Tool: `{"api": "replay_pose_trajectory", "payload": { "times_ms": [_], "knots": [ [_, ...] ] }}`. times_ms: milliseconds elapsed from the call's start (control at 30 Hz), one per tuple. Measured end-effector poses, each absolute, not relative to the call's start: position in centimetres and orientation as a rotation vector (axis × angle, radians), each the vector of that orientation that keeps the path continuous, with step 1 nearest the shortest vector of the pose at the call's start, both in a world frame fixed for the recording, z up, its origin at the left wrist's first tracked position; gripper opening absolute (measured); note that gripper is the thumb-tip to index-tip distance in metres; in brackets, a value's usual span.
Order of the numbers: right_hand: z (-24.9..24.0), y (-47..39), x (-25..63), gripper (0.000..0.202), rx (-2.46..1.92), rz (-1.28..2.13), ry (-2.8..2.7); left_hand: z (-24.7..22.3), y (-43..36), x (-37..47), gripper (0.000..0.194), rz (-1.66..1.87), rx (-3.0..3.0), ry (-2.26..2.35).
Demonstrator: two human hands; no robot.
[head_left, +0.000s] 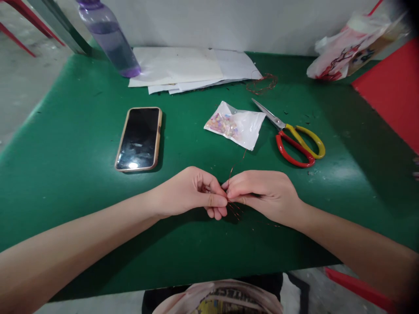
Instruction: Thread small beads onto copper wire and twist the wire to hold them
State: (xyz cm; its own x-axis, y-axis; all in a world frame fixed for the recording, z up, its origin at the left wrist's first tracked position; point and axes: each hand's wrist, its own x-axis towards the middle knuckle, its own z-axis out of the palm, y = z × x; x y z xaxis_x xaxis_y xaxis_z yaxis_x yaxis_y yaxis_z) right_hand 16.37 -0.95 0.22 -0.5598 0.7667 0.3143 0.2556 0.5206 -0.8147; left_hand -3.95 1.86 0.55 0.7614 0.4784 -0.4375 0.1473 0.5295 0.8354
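Thin copper-coloured wire [231, 172] runs up from between my fingertips, and several short strands fan out below them. My left hand [204, 194] pinches the wire between thumb and forefinger, its other fingers curled. Against it, my right hand [262, 192] is closed on the same wire with its fingertips. Beyond the hands lies a small white and clear packet [247, 128] of coloured beads. Scissors [294, 141] with one red and one yellow handle rest to the packet's right, blades slightly apart. A loose coil of wire [263, 84] sits farther back.
On the green table [183, 148], a phone [139, 138] lies at the left. A purple bottle [113, 41] stands behind it, beside stacked white papers [190, 65]. Back right are a bagged drink cup [347, 48] and a red surface [396, 91]. The table's front edge is near my body.
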Motion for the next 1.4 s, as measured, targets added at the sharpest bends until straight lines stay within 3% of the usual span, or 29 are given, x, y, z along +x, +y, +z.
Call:
{"api": "replay_pose_trajectory", "payload": {
  "times_ms": [267,500,767,900,1400],
  "knots": [
    [0.6,-0.6,16.8,0.013,-1.038,0.988,-2.031,0.7,1.7,-3.7,0.007,0.35,0.943,0.736],
    [0.2,-0.3,17.0,0.016,-1.183,1.51,-1.749,0.8,1.8,-3.9,0.03,0.382,0.771,0.722],
    [0.3,0.2,17.0,0.013,-1.039,1.906,-1.449,0.7,1.8,-4.0,0.024,0.385,0.718,0.713],
    [0.6,0.3,16.9,0.012,-1.028,1.955,-1.441,0.7,1.7,-4.1,0.013,0.363,0.781,0.691],
    [0.1,0.3,17.2,0.01,-0.955,2.023,-1.423,1.0,0.8,-3.5,0.011,0.43,0.949,0.856]
  ]
}}
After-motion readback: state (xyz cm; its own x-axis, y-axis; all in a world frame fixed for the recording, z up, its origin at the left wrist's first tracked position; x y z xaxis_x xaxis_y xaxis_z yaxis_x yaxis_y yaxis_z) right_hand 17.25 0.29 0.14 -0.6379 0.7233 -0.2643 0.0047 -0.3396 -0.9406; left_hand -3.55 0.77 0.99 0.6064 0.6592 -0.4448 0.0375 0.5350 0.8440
